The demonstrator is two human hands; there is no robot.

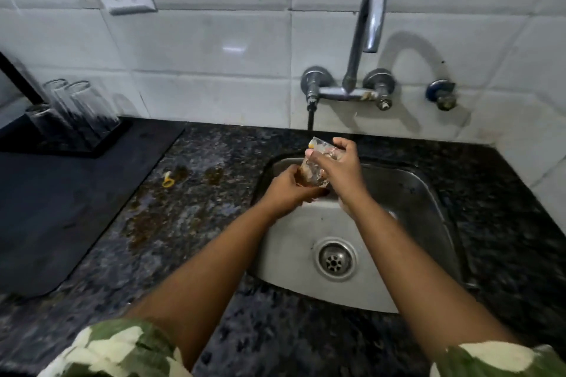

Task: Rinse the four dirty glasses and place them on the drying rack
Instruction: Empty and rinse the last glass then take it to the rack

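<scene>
Your left hand (pixel 286 190) grips the base of the tilted glass (pixel 315 167) over the sink (pixel 428 193), under the side tap's stream. Your right hand (pixel 338 167) curls around its upper part. Three glasses (pixel 79 110) stand on the drying rack (pixel 104 144) at the bench's far left.

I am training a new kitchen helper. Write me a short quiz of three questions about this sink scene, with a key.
1. True or false: the clear drinking glass is held by both hands.
2. How many upturned clear glasses stand on the black drying rack?
3. The glass is held over: A) the steel sink, B) the dark granite counter.

Key: 1 true: left hand, right hand. 2 three. 3 A.
</scene>
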